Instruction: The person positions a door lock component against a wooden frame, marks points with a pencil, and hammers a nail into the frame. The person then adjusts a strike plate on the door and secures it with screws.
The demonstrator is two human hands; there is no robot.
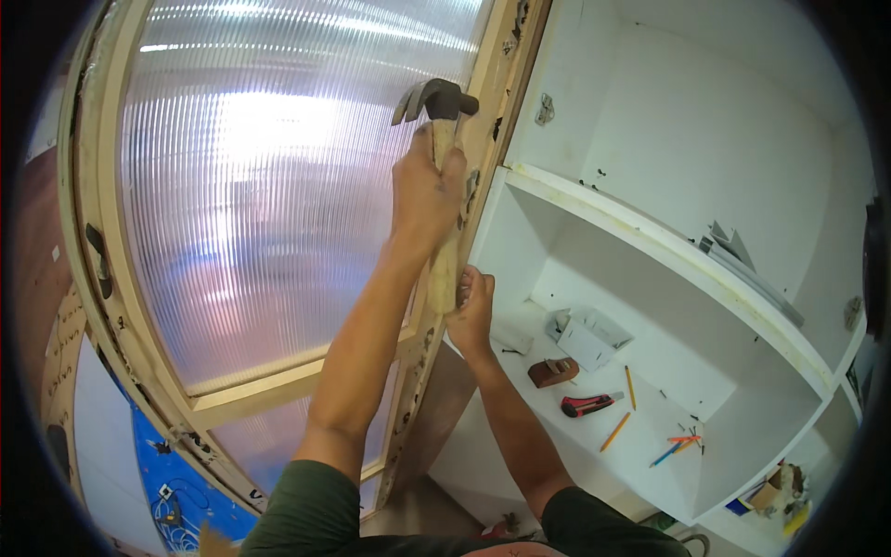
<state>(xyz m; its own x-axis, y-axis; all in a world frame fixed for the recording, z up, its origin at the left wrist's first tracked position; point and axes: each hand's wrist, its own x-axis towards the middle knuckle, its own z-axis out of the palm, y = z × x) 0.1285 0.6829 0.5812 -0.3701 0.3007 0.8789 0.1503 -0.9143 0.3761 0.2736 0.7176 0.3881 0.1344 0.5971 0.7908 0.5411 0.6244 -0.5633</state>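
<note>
My left hand [429, 200] is wrapped round the pale wooden handle of a claw hammer [444, 102], whose dark head points up over a ribbed translucent panel [269, 213]. This panel sits in a light wooden frame [269, 382], with dark marks along its outer strip. Beside the handle's lower end, my right hand [473, 314] is at the frame's right edge. Its fingers are curled together, and whatever they pinch is too small or hidden to tell.
On the right stands a white cabinet [668, 251]. Its lower compartment holds a small brown block-shaped tool [553, 371], a red-and-black utility knife [592, 405], pencils [616, 431] and small screws or nails. Metal pieces [738, 260] lie on the upper shelf. At lower left, cables [176, 524] rest on a blue surface.
</note>
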